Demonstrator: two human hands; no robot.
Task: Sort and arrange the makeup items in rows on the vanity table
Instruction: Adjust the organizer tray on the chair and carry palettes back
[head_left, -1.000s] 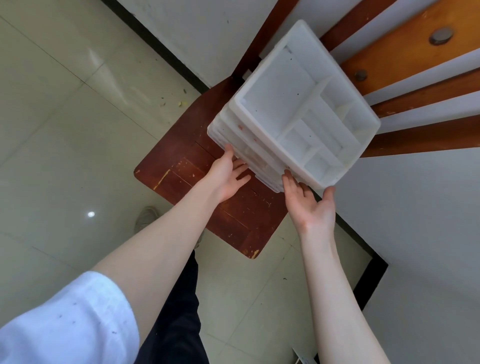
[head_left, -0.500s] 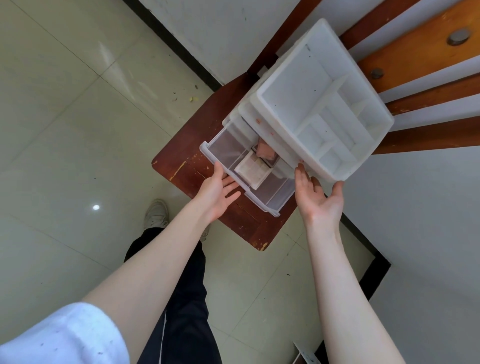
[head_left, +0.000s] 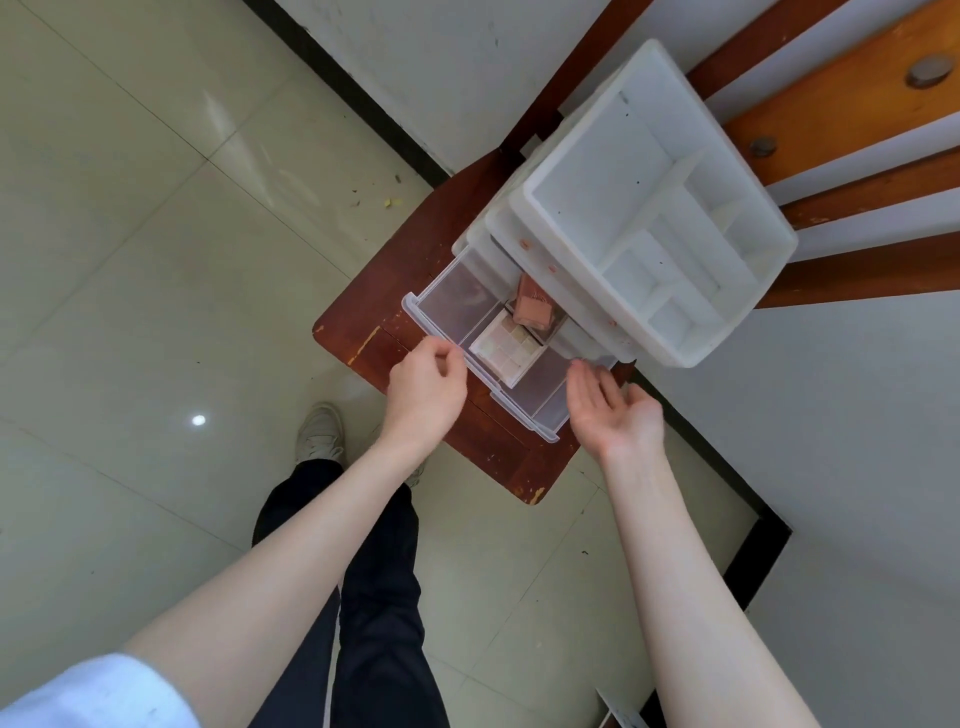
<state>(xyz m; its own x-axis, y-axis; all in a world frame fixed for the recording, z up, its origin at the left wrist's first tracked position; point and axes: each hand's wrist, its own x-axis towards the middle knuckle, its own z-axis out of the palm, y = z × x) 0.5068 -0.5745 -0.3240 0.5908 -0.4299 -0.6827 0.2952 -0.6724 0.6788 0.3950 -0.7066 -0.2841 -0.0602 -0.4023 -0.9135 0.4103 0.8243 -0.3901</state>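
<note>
Pulled further out now, the clear drawer (head_left: 457, 306) of the white organizer (head_left: 649, 208) on my red wooden table (head_left: 363, 343), above pale tile floor (head_left: 156, 260), shows a palette (head_left: 506, 348). My left hand (head_left: 426, 387) hangs loosely curled, empty, at its front edge; my right hand (head_left: 613, 410) is spread, palm up, beside it.

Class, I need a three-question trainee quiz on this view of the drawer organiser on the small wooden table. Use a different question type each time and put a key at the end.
1. True or false: the clear drawer of the white organiser is pulled out.
2. Which item lies nearer the drawer's front edge? A) the pale eyeshadow palette B) the reddish-brown compact
3. Fill in: the right hand is ___, palm facing up, and holds nothing.

Key
1. True
2. A
3. open; meanwhile the left hand has curled fingers at the drawer's front rim, on the wooden table.
</note>
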